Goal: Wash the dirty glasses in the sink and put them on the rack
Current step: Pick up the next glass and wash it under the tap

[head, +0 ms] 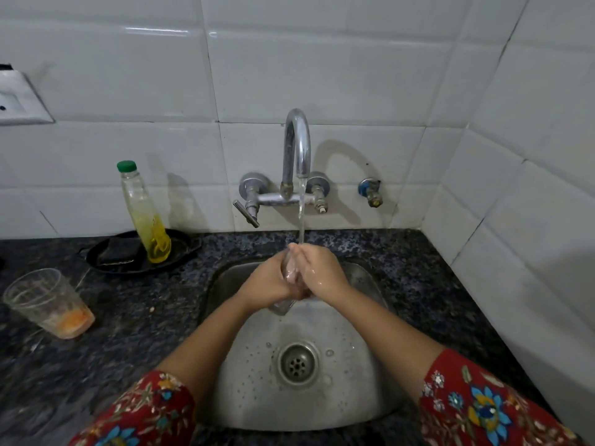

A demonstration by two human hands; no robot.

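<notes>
A clear glass (287, 284) is held over the steel sink (370, 365), clasped between both hands under the running water (301, 217). The left hand (269, 283) is wrapped round the glass's left side; the right hand (322, 272) is pressed against its right side, fingers closed on it. The glass is tilted, base toward the viewer and mouth up toward the stream; what is inside cannot be told, as most of it is covered by the hands. Water is seen falling from the curved chrome tap (297, 146) onto the hands. The sink bowl is wet with droplets, drain (297, 363) at centre, no other dishes seen in it.

On the dark speckled tabletop (135, 317), left of the sink, a second glass (48, 302) is seen, leaning in the wide-angle view, with an orange residue at its bottom and smeared walls. Further back, a clear bottle (143, 214) with a green cap is stood in a black tray (180, 252); yellow liquid fills roughly its lower third. A dark scrub pad (117, 251) is laid in the same tray, just beside the bottle. Red floral sleeves (476, 407) are visible at both forearms. White tiled wall (354, 75) behind.
</notes>
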